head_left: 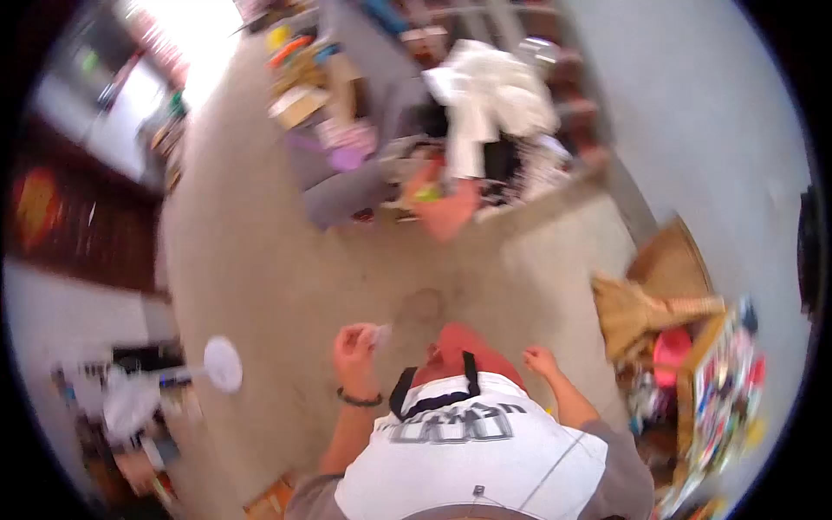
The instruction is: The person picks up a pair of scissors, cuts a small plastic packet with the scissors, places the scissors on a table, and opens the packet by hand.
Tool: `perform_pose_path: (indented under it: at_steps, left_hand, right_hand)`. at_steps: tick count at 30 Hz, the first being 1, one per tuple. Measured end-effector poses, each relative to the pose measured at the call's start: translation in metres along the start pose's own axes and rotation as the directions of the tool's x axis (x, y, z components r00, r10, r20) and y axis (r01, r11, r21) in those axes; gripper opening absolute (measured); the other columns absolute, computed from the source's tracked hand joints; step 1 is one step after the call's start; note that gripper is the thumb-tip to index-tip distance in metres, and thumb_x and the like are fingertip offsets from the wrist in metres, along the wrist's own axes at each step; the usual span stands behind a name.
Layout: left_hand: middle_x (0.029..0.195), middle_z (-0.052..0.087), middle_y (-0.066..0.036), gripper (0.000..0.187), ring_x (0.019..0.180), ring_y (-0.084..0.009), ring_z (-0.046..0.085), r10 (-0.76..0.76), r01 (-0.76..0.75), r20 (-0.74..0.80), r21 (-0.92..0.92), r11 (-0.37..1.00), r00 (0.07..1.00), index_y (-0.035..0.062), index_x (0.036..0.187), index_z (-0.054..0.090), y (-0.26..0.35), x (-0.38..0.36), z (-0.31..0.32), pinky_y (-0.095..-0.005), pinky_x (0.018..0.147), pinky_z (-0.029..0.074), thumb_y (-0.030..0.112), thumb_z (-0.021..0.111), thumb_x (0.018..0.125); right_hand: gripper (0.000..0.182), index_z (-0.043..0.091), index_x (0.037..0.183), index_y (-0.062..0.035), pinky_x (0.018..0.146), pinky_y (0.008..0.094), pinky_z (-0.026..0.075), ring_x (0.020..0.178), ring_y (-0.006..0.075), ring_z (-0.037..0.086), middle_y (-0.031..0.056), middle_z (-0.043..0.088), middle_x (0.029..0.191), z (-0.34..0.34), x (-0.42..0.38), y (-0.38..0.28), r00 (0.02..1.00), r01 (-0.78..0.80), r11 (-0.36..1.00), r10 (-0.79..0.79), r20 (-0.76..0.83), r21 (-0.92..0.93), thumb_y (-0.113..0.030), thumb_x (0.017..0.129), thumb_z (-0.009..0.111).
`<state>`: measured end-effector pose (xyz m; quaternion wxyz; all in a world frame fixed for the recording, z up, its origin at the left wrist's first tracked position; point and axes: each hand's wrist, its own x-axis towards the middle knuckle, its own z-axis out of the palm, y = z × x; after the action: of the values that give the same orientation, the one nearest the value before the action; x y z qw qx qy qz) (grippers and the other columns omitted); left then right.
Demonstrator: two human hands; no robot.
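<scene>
My left hand (354, 348), with a dark band (359, 399) round the wrist, is raised in front of my body on the left. Its fingers are closed round a small whitish thing (380, 336) whose kind is too blurred to tell. On the other side, my right hand (539, 359) hangs beside my body over the floor, its fingers curled in. Motion blur hides whether anything lies in it. Between the two hands are my white printed top (459, 426) and red lower clothing (459, 351).
Ahead, a grey sofa (347, 195) and heaped white cloth (494, 91) stand among clutter. A straw broom (628, 312) leans by a crowded shelf (693, 399) on the right. To the left is a white round-headed fan (224, 364). Concrete floor (234, 217) runs between them.
</scene>
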<state>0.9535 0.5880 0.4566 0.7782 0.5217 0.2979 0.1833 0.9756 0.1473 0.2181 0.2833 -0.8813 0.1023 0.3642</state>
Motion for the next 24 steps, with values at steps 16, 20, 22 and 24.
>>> perform_pose_path:
  at_steps: [16, 20, 22, 24]
  left_hand:
    - [0.092, 0.059, -0.003, 0.010, 0.085, -0.0118, 0.056, 0.057, -0.436, -0.772, -0.294, 0.851, 0.633, 0.0041, 0.096, 0.058, 0.160, 0.216, -0.174, -0.0271, 0.079, 0.047, 0.006, 0.061, 0.086]
    - [0.093, 0.059, -0.002, 0.012, 0.086, -0.0110, 0.055, 0.045, -0.421, -0.834, -0.231, 0.877, 0.550, 0.0043, 0.097, 0.058, 0.197, 0.294, -0.249, -0.0251, 0.077, 0.045, 0.007, 0.061, 0.086]
    - [0.093, 0.058, -0.001, 0.012, 0.086, -0.0103, 0.055, 0.046, -0.408, -0.823, -0.231, 0.883, 0.566, 0.0044, 0.097, 0.058, 0.229, 0.346, -0.298, -0.0243, 0.076, 0.045, 0.008, 0.062, 0.086]
    - [0.093, 0.058, 0.000, 0.012, 0.086, -0.0096, 0.055, 0.037, -0.419, -0.787, -0.288, 0.861, 0.616, 0.0046, 0.097, 0.058, 0.254, 0.386, -0.343, -0.0238, 0.075, 0.045, 0.009, 0.062, 0.086]
  right_hand:
    - [0.025, 0.065, 0.101, -0.0040, 0.068, 0.0353, 0.050, 0.074, 0.0275, 0.066, 0.0132, 0.068, 0.083, 0.068, 0.272, -0.630, 0.559, 0.821, 0.362, -0.664, 0.496, -0.442, -0.023, 0.084, 0.063]
    - [0.026, 0.063, 0.105, -0.0050, 0.072, 0.0368, 0.049, 0.081, 0.0262, 0.064, 0.0136, 0.067, 0.089, 0.134, 0.262, -0.828, 0.488, 0.870, 0.443, -0.716, 0.500, -0.216, -0.022, 0.086, 0.060]
    - [0.025, 0.063, 0.104, -0.0044, 0.070, 0.0336, 0.049, 0.076, 0.0192, 0.063, 0.0107, 0.067, 0.085, 0.175, 0.291, -0.877, 0.554, 0.766, 0.641, -0.697, 0.456, 0.048, -0.022, 0.088, 0.058]
    - [0.020, 0.064, 0.099, -0.0020, 0.063, 0.0308, 0.049, 0.069, 0.0158, 0.061, 0.0080, 0.065, 0.079, 0.209, 0.337, -0.861, 0.621, 0.711, 0.702, -0.607, 0.495, -0.032, -0.017, 0.089, 0.057]
